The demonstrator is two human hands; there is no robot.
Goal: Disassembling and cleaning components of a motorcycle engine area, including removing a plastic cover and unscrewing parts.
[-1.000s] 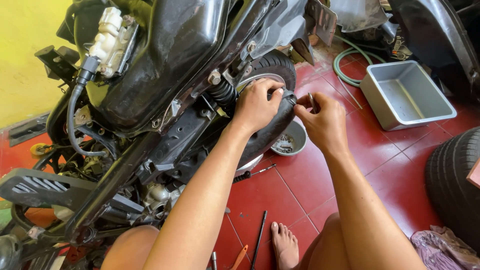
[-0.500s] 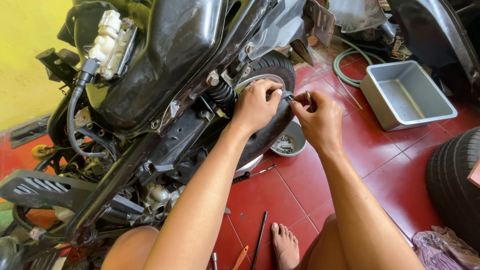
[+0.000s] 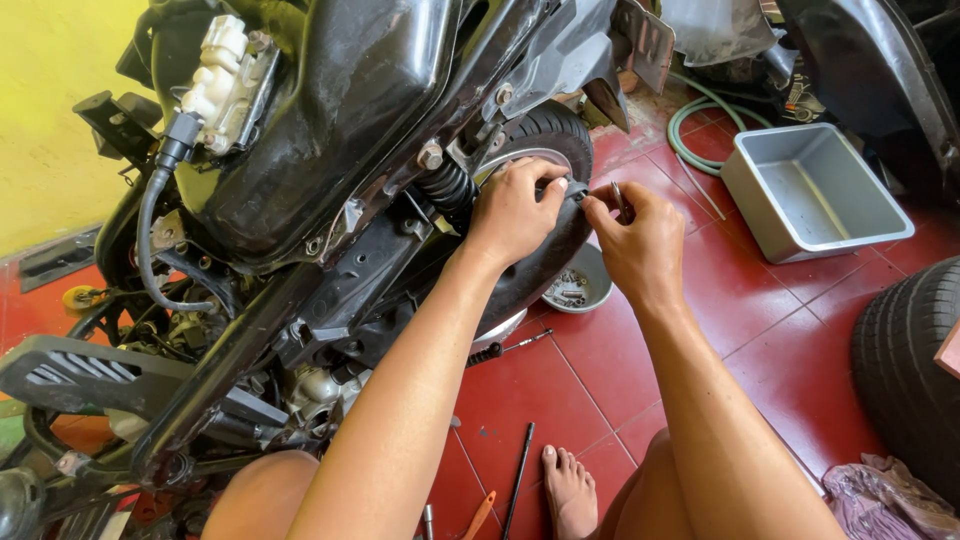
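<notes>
Working at the rear wheel (image 3: 540,215) of a stripped motorcycle (image 3: 300,150), both hands are brought together at the top of the tyre, just beside the black spring of the shock absorber (image 3: 447,190). The left hand (image 3: 515,210) is laid over the tyre with its fingers curled down onto a small dark part at the tread edge; its grip is closed on that part, though what the part is cannot be told. The right hand (image 3: 640,245) is held just beside it, thumb and forefinger pinched together on a thin metal tool (image 3: 618,198) whose tip points toward the same spot. The two hands are nearly touching.

The step in hand is judged to be the fitting or loosening of a small fastener or clip at the wheel, with one hand steadying the part and the other driving the tool. A fine, steady alignment of the tool tip is called for next, since the spot is largely hidden by the fingers.

On the red tiled floor (image 3: 700,330), a small metal bowl (image 3: 578,285) of loose fasteners sits near the wheel, a grey plastic tub (image 3: 815,190) lies well apart to the right, and a spare tyre (image 3: 915,370) stands at the edge. Long thin tools (image 3: 520,475) lie beside a bare foot (image 3: 570,490).
</notes>
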